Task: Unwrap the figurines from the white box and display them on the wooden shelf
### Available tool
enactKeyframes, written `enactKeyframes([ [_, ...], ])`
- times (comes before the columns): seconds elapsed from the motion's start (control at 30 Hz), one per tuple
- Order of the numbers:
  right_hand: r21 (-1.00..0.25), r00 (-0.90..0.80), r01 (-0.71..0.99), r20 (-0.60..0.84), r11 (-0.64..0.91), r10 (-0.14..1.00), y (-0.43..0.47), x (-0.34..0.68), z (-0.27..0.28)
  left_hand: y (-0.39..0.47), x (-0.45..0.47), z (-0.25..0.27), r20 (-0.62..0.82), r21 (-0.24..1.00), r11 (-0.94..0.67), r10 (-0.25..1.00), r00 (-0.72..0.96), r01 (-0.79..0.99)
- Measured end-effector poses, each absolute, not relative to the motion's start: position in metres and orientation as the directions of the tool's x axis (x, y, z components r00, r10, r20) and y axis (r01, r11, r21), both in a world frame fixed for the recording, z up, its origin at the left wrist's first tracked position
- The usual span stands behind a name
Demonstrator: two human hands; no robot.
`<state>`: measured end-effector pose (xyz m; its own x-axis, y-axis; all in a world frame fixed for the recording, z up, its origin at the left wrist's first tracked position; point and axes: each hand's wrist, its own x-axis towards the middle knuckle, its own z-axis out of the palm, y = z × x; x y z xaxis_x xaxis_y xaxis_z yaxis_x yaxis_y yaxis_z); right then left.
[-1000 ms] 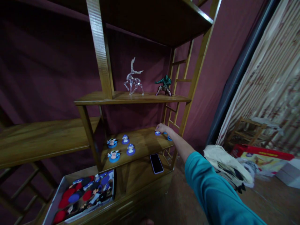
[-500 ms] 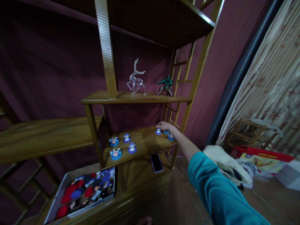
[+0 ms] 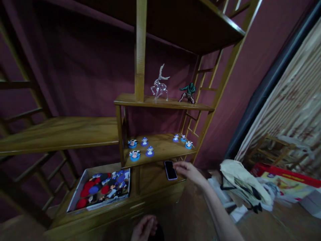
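Note:
My right hand (image 3: 187, 171) is in front of the lower shelf, beside the phone (image 3: 171, 170), fingers stretched out and nothing visible in them. My left hand (image 3: 145, 228) is low at the bottom edge, its fingers curled together; whatever they hold, if anything, is hidden. On the shelf (image 3: 163, 149) stand several small figurines on round bases. At its left are two blue-based ones, one in front (image 3: 134, 155), and two purple-based ones, one in front (image 3: 149, 151). At the right stand a purple-based figurine (image 3: 176, 138) and two blue-based figurines, the nearer one (image 3: 189, 144) close to the edge.
A shallow box (image 3: 86, 207) full of figurines and red and blue discs stands lower left. A clear deer ornament (image 3: 159, 87) and a green hooded figure (image 3: 188, 92) occupy the shelf above. Cloth (image 3: 243, 177) and a red box (image 3: 288, 177) lie on the floor at right.
My right hand has left the purple-based figurine at the right of the shelf and drawn back, down toward the phone. My left hand has risen further into view. The camera view has shifted.

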<state>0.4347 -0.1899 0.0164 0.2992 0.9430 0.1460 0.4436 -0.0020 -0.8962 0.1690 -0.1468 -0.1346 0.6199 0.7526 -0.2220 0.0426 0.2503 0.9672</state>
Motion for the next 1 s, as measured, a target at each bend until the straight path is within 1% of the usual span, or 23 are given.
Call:
enactKeyframes([
  [0.07,-0.929,0.237,0.363,0.018,-0.071,0.971,-0.2,0.401,-0.025,-0.139,0.155,-0.128,-0.246,0.953,0.304,0.803,0.543,-0.017],
  [0.17,-0.941,0.229,0.319,-0.044,-0.117,0.973,-0.198,0.354,-0.066,-0.118,0.126,-0.119,-0.265,0.936,0.333,0.879,0.395,-0.113],
  [0.23,-0.938,0.195,0.325,-0.055,-0.118,0.979,-0.186,0.324,-0.078,-0.098,0.104,-0.117,-0.256,0.928,0.313,0.93,0.262,-0.203],
  [0.33,-0.928,0.116,0.36,-0.061,-0.099,0.991,-0.16,0.281,-0.084,-0.064,0.076,-0.119,-0.244,0.916,0.259,0.966,0.087,-0.307],
  [0.43,-0.927,0.073,0.37,-0.03,-0.055,0.997,-0.125,0.25,-0.09,-0.028,0.059,-0.12,-0.206,0.919,0.179,0.978,-0.039,-0.352],
  [0.5,-0.926,0.098,0.375,-0.009,-0.045,0.995,-0.096,0.237,-0.099,-0.002,0.054,-0.12,-0.195,0.911,0.145,0.976,-0.094,-0.386],
  [0.63,-0.89,0.232,0.446,0.009,-0.098,0.973,-0.035,0.223,-0.122,0.05,0.05,-0.116,-0.224,0.86,0.122,0.963,-0.153,-0.495],
  [0.73,-0.823,0.272,0.545,-0.006,-0.159,0.962,0.007,0.217,-0.139,0.08,0.047,-0.116,-0.259,0.821,0.113,0.947,-0.188,-0.56],
  [0.8,-0.755,0.286,0.621,-0.031,-0.21,0.958,0.032,0.215,-0.149,0.092,0.044,-0.118,-0.277,0.805,0.112,0.939,-0.202,-0.583],
  [1.0,-0.464,0.384,0.81,-0.044,-0.359,0.922,0.103,0.214,-0.172,0.109,0.035,-0.113,-0.345,0.731,0.144,0.922,-0.178,-0.667],
])
